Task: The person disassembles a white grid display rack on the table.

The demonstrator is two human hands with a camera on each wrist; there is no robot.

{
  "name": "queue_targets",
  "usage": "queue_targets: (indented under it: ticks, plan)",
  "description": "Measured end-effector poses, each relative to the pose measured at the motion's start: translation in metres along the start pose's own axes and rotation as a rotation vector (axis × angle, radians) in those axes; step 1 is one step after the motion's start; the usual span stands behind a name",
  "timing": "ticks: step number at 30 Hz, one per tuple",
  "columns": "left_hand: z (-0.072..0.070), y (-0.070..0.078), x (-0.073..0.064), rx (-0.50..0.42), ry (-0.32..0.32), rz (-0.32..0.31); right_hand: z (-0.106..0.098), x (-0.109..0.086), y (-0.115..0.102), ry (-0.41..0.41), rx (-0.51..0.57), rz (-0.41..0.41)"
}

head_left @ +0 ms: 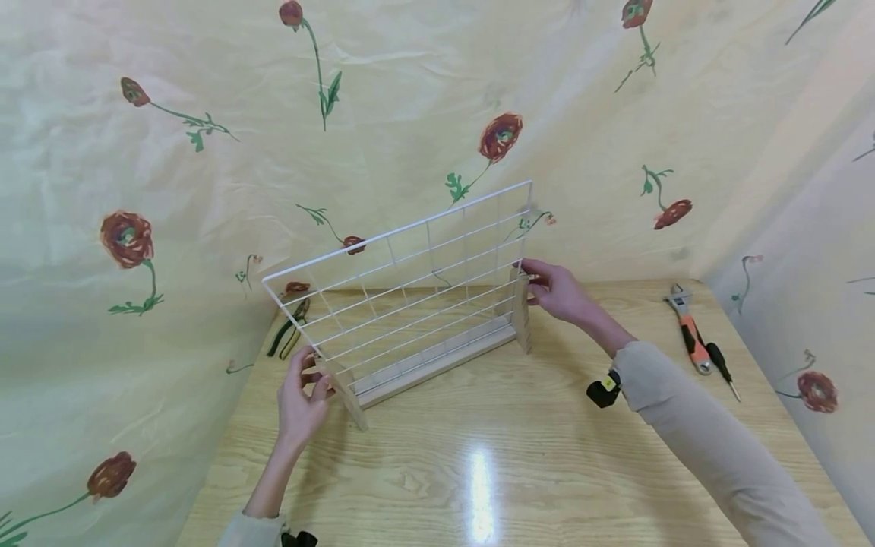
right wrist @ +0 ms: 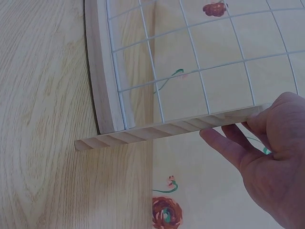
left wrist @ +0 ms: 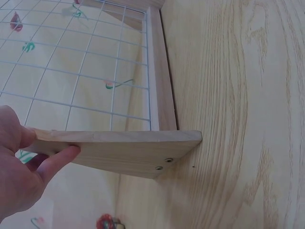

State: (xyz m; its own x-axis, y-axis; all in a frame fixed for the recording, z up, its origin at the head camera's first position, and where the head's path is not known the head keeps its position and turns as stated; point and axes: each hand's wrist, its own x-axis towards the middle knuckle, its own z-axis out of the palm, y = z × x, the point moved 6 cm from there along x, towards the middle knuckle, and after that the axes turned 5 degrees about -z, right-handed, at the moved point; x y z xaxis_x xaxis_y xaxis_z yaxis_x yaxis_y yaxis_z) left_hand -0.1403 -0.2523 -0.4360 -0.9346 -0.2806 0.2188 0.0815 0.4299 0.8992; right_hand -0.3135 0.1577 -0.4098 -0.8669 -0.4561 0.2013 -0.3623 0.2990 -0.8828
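A wooden rack with a white wire grid (head_left: 396, 231) stands at a slant on the table, its grid rising above a wooden base strip (head_left: 437, 370). At the near left, my left hand (head_left: 304, 399) pinches the upper end of the left side panel (head_left: 349, 396) between thumb and fingers. Two screw heads (left wrist: 168, 160) show low on that panel's outer face in the left wrist view. My right hand (head_left: 557, 292) grips the top of the right side panel (head_left: 521, 311), with the thumb on one face and fingers on the other.
Pliers (head_left: 282, 339) lie behind the rack at the table's left edge. An adjustable wrench (head_left: 690, 334) with orange handle and a black screwdriver (head_left: 719, 361) lie at the right. Flower-patterned cloth (head_left: 410, 91) rises behind the wooden table (head_left: 424, 479).
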Motion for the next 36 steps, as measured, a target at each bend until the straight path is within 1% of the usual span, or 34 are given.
queue_targets:
  ticks: [6, 11, 19, 26, 36]
  plan:
    - [-0.003, -0.003, -0.001, 0.019, 0.016, 0.019, 0.003, 0.002, -0.002, -0.001, -0.016, -0.003]
    - [-0.006, -0.003, -0.004, 0.000, 0.012, 0.027, 0.005, 0.003, -0.002, 0.012, -0.017, -0.007]
    - [-0.009, -0.004, -0.005, -0.012, 0.014, 0.069, 0.008, 0.008, 0.002, -0.011, -0.043, -0.002]
    - [-0.011, -0.006, -0.006, -0.019, 0.013, 0.055, 0.011, 0.012, 0.001, -0.011, -0.043, -0.023]
    - [-0.014, -0.008, -0.009, -0.025, 0.027, 0.042, 0.016, 0.016, 0.001, -0.007, -0.039, -0.017]
